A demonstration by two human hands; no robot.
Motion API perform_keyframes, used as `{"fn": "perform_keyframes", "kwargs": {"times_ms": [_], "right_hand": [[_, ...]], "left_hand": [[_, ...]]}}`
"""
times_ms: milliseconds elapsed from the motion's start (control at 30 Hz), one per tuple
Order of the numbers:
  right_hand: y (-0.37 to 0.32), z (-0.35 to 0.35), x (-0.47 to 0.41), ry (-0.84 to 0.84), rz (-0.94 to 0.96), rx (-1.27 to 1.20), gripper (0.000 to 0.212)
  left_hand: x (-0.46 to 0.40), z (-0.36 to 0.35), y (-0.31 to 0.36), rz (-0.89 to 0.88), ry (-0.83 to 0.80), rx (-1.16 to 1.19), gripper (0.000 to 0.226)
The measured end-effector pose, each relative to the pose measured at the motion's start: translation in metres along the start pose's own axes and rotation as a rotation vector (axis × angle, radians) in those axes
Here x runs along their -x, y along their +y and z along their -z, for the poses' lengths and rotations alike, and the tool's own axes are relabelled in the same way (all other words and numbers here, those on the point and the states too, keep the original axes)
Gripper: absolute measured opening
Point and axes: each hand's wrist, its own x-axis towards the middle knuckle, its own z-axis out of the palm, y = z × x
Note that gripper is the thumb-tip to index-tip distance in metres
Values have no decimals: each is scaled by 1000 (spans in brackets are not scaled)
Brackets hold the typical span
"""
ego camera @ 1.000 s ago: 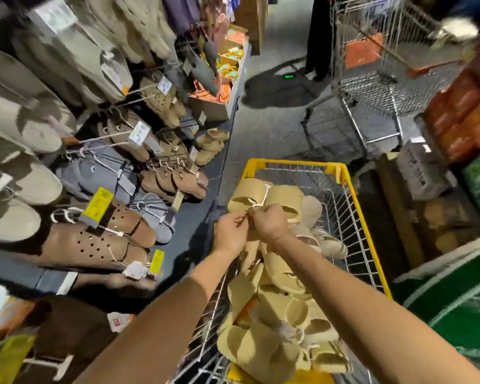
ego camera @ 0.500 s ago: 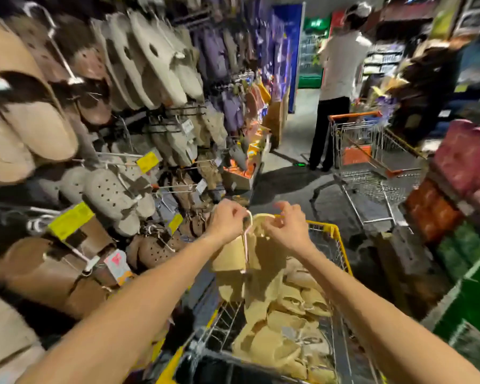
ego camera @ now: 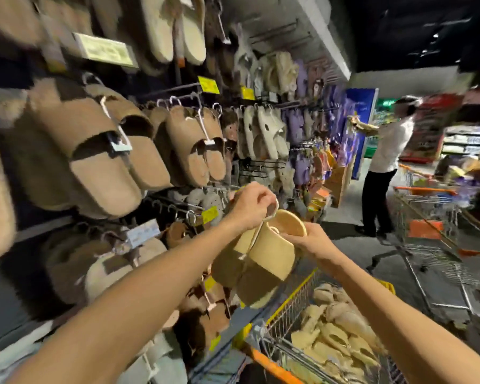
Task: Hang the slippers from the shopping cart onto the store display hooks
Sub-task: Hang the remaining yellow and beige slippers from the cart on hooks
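Slipper wall [ego camera: 155, 151] behind — tan pair [ego camera: 263, 259] toes down, both hands gripping.

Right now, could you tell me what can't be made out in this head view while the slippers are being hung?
- Hanger hook: the left hand closes over it, so its aim at a display hook is unclear.
- Right hand fingers: behind the yellow slippers.
- Price tags: print blurred, unreadable.
- Cart: cut off by the bottom edge; the slippers in it cannot be counted.
- Slippers at the left edge: motion-blurred and cropped.
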Motion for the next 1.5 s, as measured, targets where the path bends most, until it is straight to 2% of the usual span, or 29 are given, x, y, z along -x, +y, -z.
{"fn": "perform_keyframes", "kwargs": {"times_ms": [133,333,467,600,667,767,833,900,1000,1100,1167,1200,1267,1367,1400,1500], "right_hand": [[-48,-30,29,-63,82,-9,18],[-105,-66,86,-221,56,-118,12],[-140,-95,122,-348,26,-177,28],[-188,-132,159,-475,58,-271,12],[-219,-151,175,-540,101,-340,22],[-258,-188,190,-664,154,-321,16],[-289,-214,202,-753,182,-289,33],[-323,-238,218,-816,210,-265,40],[-374,-275,242,-858,257,-281,36],[-412,-318,251,-918,289,-270,71],[-437,-340,266,-984,270,-310,54],[-450,-349,276,-1013,255,-332,46],[-475,-371,291,-1045,234,-364,49],[-506,-407,309,-1100,278,-399,63],[-516,-418,316,-1121,275,-395,61],[-548,-450,339,-1139,294,-401,32]], "left_hand": [[47,60,18,33,81,-58,18],[151,144,47,85,175,-5,16],[235,194,51,245,259,99,41],[323,253,50,514,317,208,79],[359,285,56,590,300,253,79],[412,334,66,650,289,286,76],[446,365,79,662,340,290,89],[477,394,94,677,442,273,94],[516,433,115,686,584,243,85],[549,471,129,674,715,205,70],[568,494,138,667,772,188,53],[578,505,138,675,803,174,55],[597,526,142,680,843,134,58],[623,559,146,672,897,108,38],[632,571,146,679,906,88,35],[656,607,149,685,942,45,33]]}}
